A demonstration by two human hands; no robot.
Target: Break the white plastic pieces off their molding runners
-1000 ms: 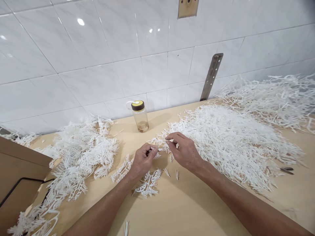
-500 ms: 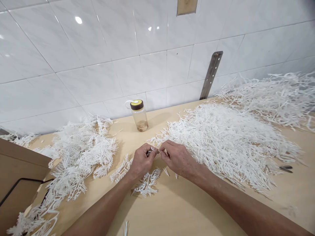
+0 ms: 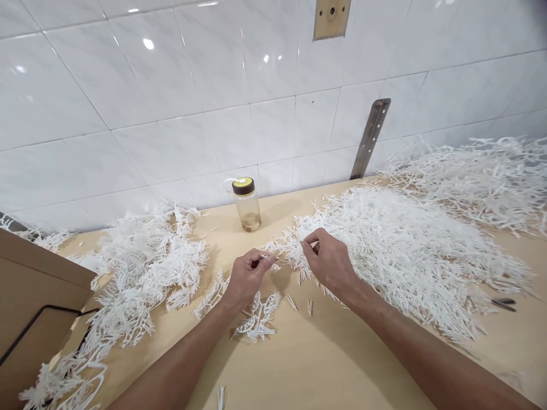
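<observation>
a small white branching plastic piece (image 3: 274,266) is pinched between the thumb and forefinger of the left hand (image 3: 248,277), above the pale wooden table (image 3: 342,364). the right hand (image 3: 331,259) is held just beside it, at the near-left edge of a broad heap of thin white strands (image 3: 397,245); its thumb and forefinger are pressed together, but whether anything is gripped cannot be told. a clear bottle with a yellow-and-dark lid (image 3: 248,212) is stood beyond the hands. a tangled white branching pile (image 3: 145,265) is spread at left, beside a brown cardboard box (image 3: 38,296).
</observation>
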